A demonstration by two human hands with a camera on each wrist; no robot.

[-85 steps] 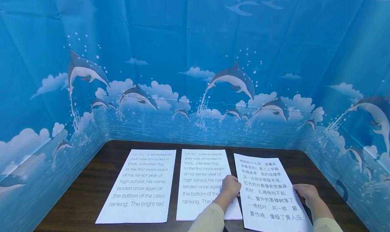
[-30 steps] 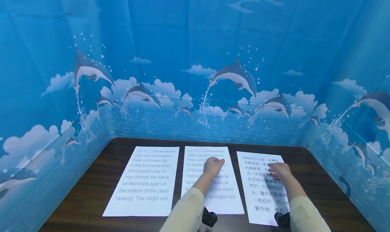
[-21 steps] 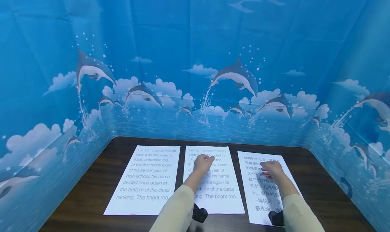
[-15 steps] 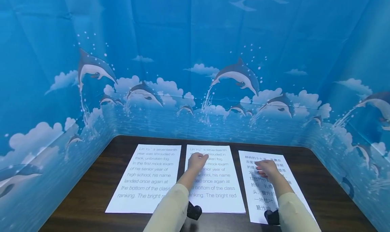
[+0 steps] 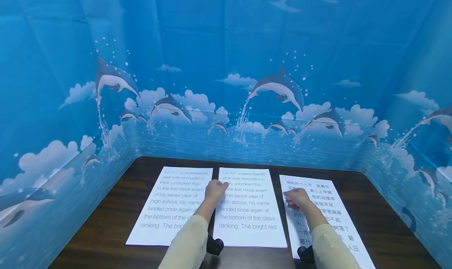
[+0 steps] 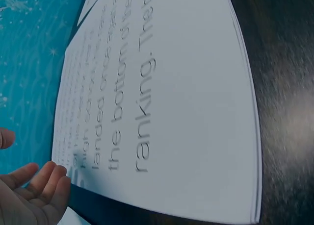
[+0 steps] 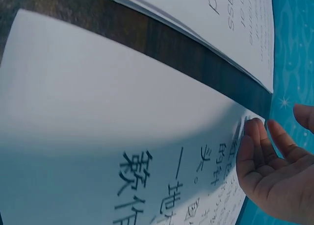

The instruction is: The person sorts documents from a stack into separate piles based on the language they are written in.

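Three white paper sheets or stacks lie side by side: the left English-printed paper [image 5: 169,210], the middle English-printed paper [image 5: 247,214] and the right Chinese-printed paper [image 5: 339,214]. My left hand [image 5: 214,191] hovers at the gap between the left and middle papers, its fingers [image 6: 49,183] loosely bent around nothing. Over the left edge of the Chinese paper is my right hand [image 5: 297,199]; its relaxed fingers [image 7: 260,139] hold nothing. In the right wrist view the middle paper [image 7: 196,24] shows a layered edge, so it is several sheets thick.
The papers rest on a dark wooden table [image 5: 102,218]. A blue curtain [image 5: 190,45] printed with dolphins and clouds stands around the table's back and sides. Black wrist devices [image 5: 214,245] hang under both forearms.
Earlier both hands were at the Chinese paper's two side edges. They have let go, risen and moved left, while that paper now lies flat. The head view has shifted slightly.
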